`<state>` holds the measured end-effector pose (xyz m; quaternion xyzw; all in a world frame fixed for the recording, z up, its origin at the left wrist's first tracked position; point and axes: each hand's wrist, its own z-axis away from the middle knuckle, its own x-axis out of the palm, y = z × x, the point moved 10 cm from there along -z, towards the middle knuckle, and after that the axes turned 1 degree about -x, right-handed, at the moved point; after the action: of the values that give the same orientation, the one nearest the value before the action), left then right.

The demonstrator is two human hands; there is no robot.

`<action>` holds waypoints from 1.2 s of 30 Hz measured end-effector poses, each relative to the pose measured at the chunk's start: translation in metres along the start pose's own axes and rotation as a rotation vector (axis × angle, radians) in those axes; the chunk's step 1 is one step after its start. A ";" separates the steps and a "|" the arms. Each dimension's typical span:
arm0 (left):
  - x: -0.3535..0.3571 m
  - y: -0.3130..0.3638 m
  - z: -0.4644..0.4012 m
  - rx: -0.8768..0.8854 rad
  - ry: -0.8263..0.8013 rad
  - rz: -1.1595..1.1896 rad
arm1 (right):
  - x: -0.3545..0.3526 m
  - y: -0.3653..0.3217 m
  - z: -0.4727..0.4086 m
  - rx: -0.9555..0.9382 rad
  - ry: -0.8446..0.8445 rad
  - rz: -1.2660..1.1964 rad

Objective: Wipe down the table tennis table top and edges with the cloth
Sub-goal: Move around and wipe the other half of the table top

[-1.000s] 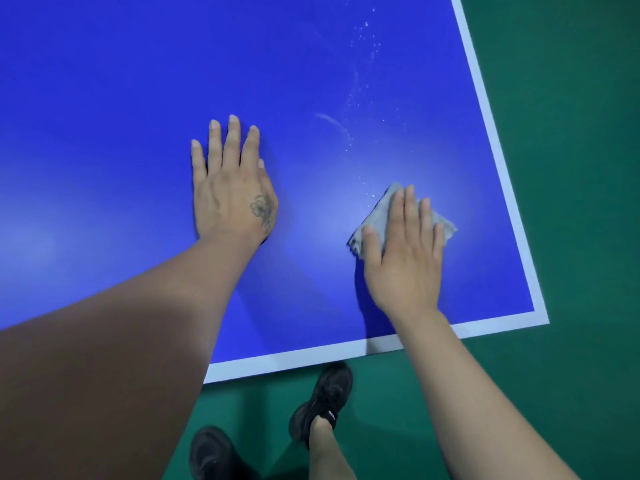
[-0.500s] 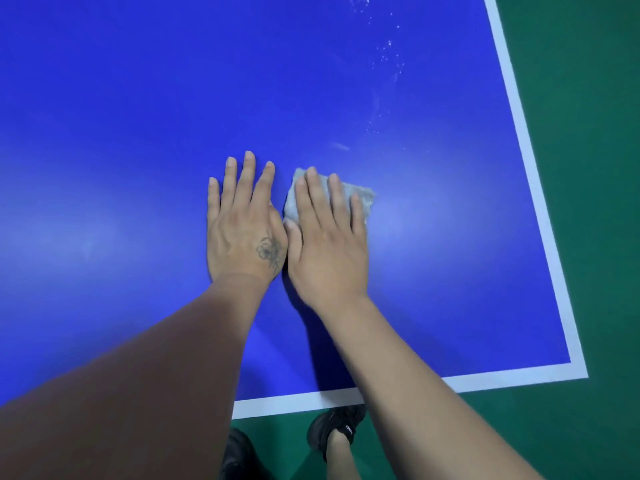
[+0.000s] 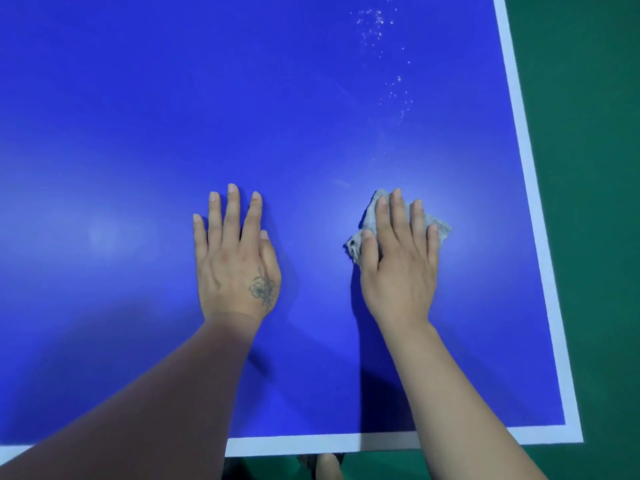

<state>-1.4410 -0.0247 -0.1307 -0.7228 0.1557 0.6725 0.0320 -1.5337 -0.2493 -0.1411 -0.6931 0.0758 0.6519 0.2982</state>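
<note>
Green floor (image 3: 588, 168), white specks (image 3: 381, 39) beyond cloth (image 3: 369, 220)

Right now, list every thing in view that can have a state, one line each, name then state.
Left hand: open, flat on the table top, holding nothing.
Right hand: open, fingers straight, pressing the cloth down.
Cloth: crumpled, flat on the table under the right hand.
Table top: blue, with white specks unwiped beyond the cloth.
White edge line: bare, no cloth on it.

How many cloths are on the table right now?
1. The grey cloth lies on the blue table near its right edge, pressed flat under the right hand. The left hand rests bare on the surface; nothing shows beneath it.
</note>
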 end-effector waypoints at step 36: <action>0.006 -0.009 -0.007 -0.105 -0.052 -0.042 | 0.004 -0.010 -0.074 -0.004 0.042 0.126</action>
<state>-1.4319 -0.0186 -0.1372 -0.7090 0.1040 0.6974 0.0120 -1.4642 -0.2780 -0.1441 -0.7011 0.1245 0.6548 0.2534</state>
